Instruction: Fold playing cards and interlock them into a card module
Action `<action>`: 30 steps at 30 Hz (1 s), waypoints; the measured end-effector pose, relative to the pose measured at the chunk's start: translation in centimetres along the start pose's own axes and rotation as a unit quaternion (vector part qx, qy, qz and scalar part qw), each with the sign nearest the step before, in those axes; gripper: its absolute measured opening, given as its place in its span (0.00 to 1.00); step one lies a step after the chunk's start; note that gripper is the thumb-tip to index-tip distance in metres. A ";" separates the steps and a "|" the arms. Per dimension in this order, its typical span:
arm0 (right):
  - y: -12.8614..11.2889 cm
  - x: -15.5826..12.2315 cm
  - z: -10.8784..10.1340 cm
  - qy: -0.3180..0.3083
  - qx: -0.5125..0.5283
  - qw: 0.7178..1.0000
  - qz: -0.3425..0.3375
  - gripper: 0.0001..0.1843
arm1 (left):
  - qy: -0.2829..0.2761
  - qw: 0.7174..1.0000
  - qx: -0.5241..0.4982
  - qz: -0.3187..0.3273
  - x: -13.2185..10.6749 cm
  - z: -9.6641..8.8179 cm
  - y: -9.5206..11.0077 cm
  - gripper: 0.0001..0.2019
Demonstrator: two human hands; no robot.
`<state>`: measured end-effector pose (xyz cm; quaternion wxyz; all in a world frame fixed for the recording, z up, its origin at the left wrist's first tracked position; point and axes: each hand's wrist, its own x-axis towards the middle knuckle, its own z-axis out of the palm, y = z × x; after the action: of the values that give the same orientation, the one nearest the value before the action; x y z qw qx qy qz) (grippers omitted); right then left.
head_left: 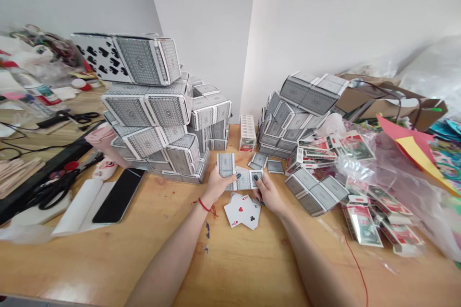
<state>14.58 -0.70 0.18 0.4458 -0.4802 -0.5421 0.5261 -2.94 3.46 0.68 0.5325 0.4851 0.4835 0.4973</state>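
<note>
My left hand [217, 183] pinches a grey-backed playing card [226, 163], which stands upright with its patterned back toward me. My right hand [270, 193] grips a row of joined grey-backed cards [244, 180] by its right end, thumb on the front. The left thumb lies across the place where the upright card meets this row; whether they are fixed together I cannot tell. Just below both hands, loose cards [237, 211] lie face up on the table, an ace of hearts and a queen of clubs on top. Some fingers are hidden behind the cards.
Stacked card-covered blocks rise at the left [147, 110] and right [288, 115]. A card block [317, 192] and red card boxes [362, 223] lie at the right, near crumpled plastic. A black phone [118, 196] and scissors [61, 184] are at the left.
</note>
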 end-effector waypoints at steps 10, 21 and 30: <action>0.1 0.2 0.4 0.000 0.022 1.000 -0.001 0.16 | -0.011 1.000 -0.004 0.028 0.2 -0.2 -0.7 0.27; -0.5 -0.2 0.8 -0.018 0.019 0.999 0.022 0.15 | -0.024 0.998 0.011 0.053 0.0 -0.2 -0.4 0.27; -0.7 -0.2 0.9 -0.037 -0.008 0.999 0.017 0.13 | -0.011 0.999 0.006 0.036 0.0 -0.1 -0.7 0.28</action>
<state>13.70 -1.05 0.85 0.4126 -0.4734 -0.5542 0.5463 -3.03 3.43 -0.02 0.5168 0.5112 0.4628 0.5074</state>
